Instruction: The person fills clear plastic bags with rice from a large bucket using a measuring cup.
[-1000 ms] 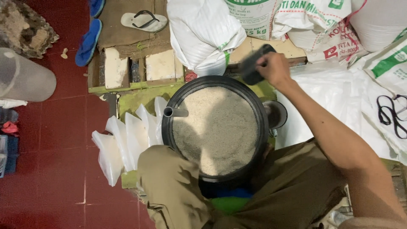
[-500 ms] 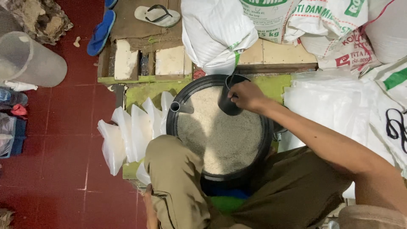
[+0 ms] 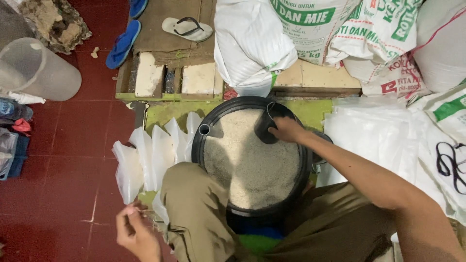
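A black round basin (image 3: 199,145) full of white rice (image 3: 252,165) sits between my knees. My right hand (image 3: 286,130) grips a dark scoop cup (image 3: 266,127), its mouth tipped down into the rice at the basin's far right. A small grey funnel (image 3: 208,130) lies on the rice at the far left rim. My left hand (image 3: 136,233) is low at the left by my knee, fingers pinched on something thin, close to a row of filled clear plastic bags (image 3: 145,162).
White printed sacks (image 3: 301,29) pile up beyond the basin and to the right. A stack of flat clear plastic (image 3: 369,140) lies at right. A wooden pallet (image 3: 165,80), sandals (image 3: 187,28), and a translucent bucket (image 3: 39,70) lie on the red tile floor.
My right hand has brought the scoop from beyond the basin's far rim down into the rice. My left hand has come into view at the lower left.
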